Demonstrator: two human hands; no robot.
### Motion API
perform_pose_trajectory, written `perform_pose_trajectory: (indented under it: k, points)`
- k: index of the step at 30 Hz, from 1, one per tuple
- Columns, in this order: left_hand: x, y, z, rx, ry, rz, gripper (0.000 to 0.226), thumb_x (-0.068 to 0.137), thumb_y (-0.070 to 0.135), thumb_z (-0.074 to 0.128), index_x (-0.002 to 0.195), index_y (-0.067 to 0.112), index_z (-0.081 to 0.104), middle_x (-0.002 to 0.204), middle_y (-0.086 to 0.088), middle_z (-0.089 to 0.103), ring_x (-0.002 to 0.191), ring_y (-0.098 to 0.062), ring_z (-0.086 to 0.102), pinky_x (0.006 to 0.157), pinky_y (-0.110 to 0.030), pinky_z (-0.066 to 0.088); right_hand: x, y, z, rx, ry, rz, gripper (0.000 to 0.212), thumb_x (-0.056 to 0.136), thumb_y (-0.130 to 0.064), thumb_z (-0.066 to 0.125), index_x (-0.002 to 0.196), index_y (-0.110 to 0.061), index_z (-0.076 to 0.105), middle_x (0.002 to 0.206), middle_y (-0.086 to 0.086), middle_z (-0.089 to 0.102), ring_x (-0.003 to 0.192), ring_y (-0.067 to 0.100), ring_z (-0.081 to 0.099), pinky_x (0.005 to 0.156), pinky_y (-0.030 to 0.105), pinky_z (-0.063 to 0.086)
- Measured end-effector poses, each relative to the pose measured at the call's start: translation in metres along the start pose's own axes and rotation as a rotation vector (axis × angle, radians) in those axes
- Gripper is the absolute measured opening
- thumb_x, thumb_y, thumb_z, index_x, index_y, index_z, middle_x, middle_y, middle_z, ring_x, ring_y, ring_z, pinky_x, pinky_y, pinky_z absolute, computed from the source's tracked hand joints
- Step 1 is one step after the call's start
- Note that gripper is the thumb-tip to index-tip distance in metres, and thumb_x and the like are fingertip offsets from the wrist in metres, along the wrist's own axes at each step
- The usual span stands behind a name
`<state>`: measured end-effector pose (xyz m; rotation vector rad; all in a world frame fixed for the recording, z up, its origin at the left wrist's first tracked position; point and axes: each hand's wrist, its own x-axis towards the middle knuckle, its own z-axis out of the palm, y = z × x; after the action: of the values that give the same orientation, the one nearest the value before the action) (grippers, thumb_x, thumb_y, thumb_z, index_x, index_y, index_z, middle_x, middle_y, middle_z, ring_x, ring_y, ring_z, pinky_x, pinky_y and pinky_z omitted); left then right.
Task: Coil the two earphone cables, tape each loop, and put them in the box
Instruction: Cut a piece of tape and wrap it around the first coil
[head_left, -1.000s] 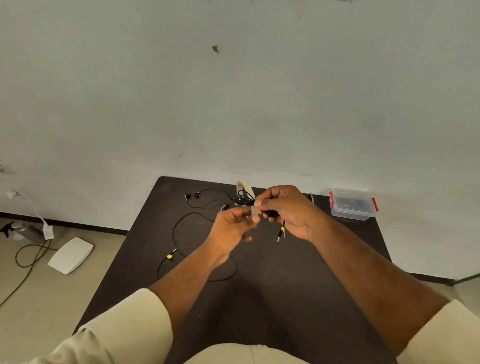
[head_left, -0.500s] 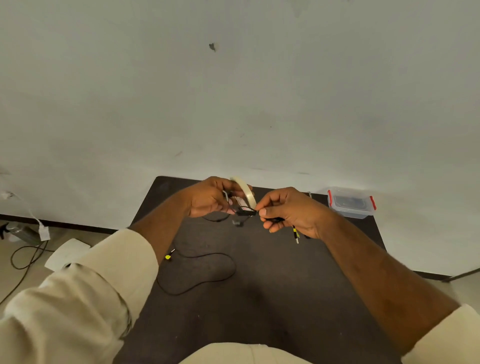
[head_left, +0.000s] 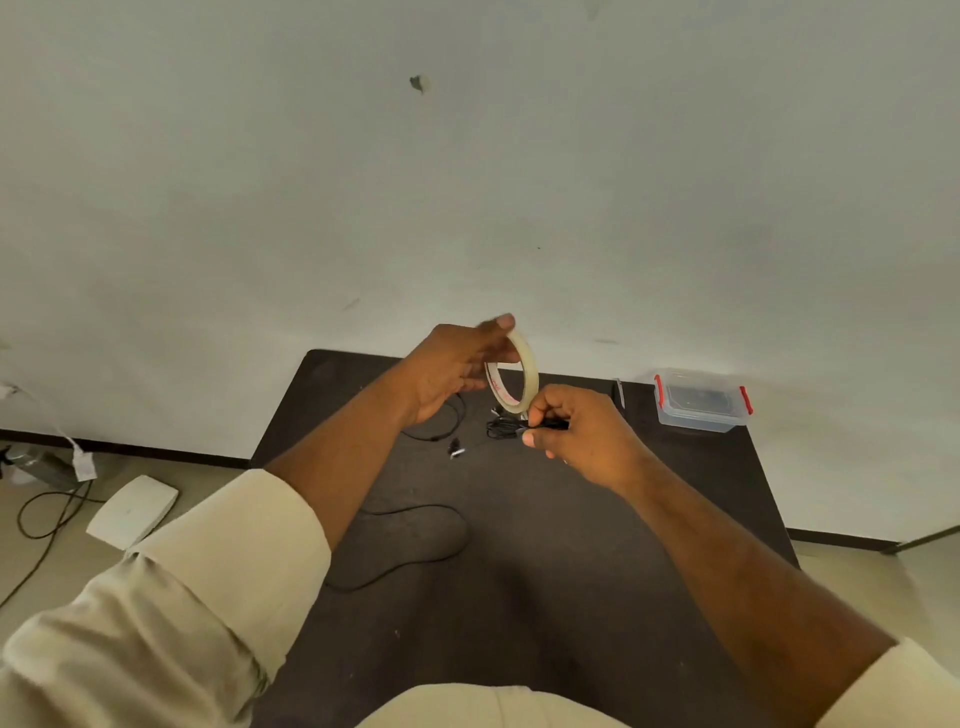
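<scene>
While right hand (head_left: 582, 431) pinches the coiled black earphone cable (head_left: 503, 429), left hand (head_left: 457, 370) grips the clear tape roll (head_left: 519, 382) above the dark tabletop's (head_left: 597, 571) far edge: taping first loop, needs free tape end next.

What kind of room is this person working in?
Probably a bare, makeshift workroom, not a lived-in home: a plain white wall, one dark table pushed against it, and loose cords beside a white box on the floor.

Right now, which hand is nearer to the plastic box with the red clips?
The right hand. It holds the coiled cable over the table, a short way left of the plastic box. The left hand, holding the tape roll, is farther left.
</scene>
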<state>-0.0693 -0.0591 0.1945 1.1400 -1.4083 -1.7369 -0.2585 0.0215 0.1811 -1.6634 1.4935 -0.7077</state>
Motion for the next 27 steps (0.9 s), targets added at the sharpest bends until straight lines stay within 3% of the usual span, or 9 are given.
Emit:
perform_pose_trajectory:
  k: [4,6,8,11,13,15,18,23,27]
  points:
    - [-0.006,-0.012,0.016,0.021,0.029,0.068,0.033,0.084,0.028,0.072,0.114,0.013,0.070,0.116,-0.001,0.071,0.109,-0.011,0.064,0.093,-0.034,0.049,-0.001,0.005,0.001,0.037,0.027,0.009,0.013,0.079,-0.006,0.076,0.082,-0.011,0.063,0.075,-0.002,0.068,0.054,0.003,0.060,0.052,0.013,0.046]
    - [-0.011,-0.019,0.016,0.057,-0.034,0.061,0.057,0.084,0.013,0.072,0.137,0.012,0.051,0.138,-0.002,0.056,0.126,-0.012,0.053,0.107,-0.035,0.041,-0.002,0.007,-0.001,0.054,0.038,0.007,0.014,0.079,-0.006,0.076,0.080,-0.011,0.063,0.072,-0.001,0.068,0.055,0.008,0.062,0.054,0.021,0.050]
    - [-0.015,-0.027,0.017,0.128,-0.082,0.047,0.081,0.081,0.007,0.073,0.150,0.017,0.031,0.148,-0.001,0.044,0.131,-0.012,0.046,0.109,-0.040,0.039,-0.003,0.007,-0.003,0.071,0.043,0.005,0.015,0.080,-0.007,0.076,0.077,-0.011,0.062,0.068,0.001,0.068,0.056,0.010,0.063,0.054,0.026,0.051]
    - [-0.020,-0.035,0.020,0.167,-0.085,0.056,0.090,0.083,0.008,0.072,0.152,0.032,0.020,0.144,0.005,0.048,0.123,-0.013,0.052,0.095,-0.045,0.052,-0.004,0.006,-0.004,0.096,0.033,0.032,0.017,0.081,-0.006,0.075,0.075,-0.008,0.060,0.067,0.006,0.067,0.055,0.009,0.062,0.054,0.031,0.049]
    - [-0.022,-0.035,0.021,0.024,-0.117,0.062,0.078,0.087,0.004,0.067,0.146,0.037,0.029,0.133,0.000,0.059,0.111,-0.016,0.061,0.089,-0.040,0.055,-0.004,0.005,-0.004,0.136,0.005,0.071,0.017,0.080,-0.004,0.075,0.076,-0.003,0.059,0.067,0.009,0.067,0.054,0.010,0.061,0.056,0.033,0.047]
    - [-0.023,-0.031,0.023,-0.042,-0.114,0.086,0.068,0.088,0.000,0.062,0.141,0.035,0.037,0.124,-0.009,0.065,0.102,-0.020,0.065,0.091,-0.036,0.053,-0.004,0.004,-0.004,0.180,-0.028,0.120,0.017,0.079,-0.002,0.074,0.079,0.001,0.058,0.067,0.008,0.068,0.054,0.011,0.060,0.056,0.032,0.045]
    - [-0.024,-0.025,0.030,0.058,-0.079,0.153,0.073,0.086,0.002,0.066,0.147,0.024,0.033,0.117,-0.016,0.066,0.104,-0.023,0.065,0.094,-0.034,0.050,-0.002,0.000,-0.004,0.243,-0.062,0.178,0.015,0.080,0.001,0.073,0.079,-0.004,0.059,0.070,0.007,0.071,0.053,0.011,0.058,0.052,0.026,0.044]
    - [-0.028,-0.018,0.035,0.270,-0.116,0.245,0.096,0.076,0.004,0.076,0.147,0.042,0.026,0.136,-0.003,0.051,0.110,-0.026,0.062,0.096,-0.044,0.052,0.002,-0.005,-0.007,0.291,-0.071,0.244,0.018,0.082,0.002,0.071,0.080,-0.009,0.056,0.078,0.016,0.073,0.051,0.012,0.056,0.048,0.023,0.041]
    - [-0.030,-0.010,0.036,0.464,-0.262,0.278,0.106,0.075,-0.011,0.061,0.144,0.056,0.017,0.144,0.007,0.040,0.084,-0.029,0.066,0.068,-0.037,0.058,0.001,-0.007,-0.007,0.269,-0.065,0.276,0.017,0.081,0.000,0.071,0.093,0.000,0.058,0.083,0.021,0.072,0.053,0.014,0.055,0.050,0.026,0.041]
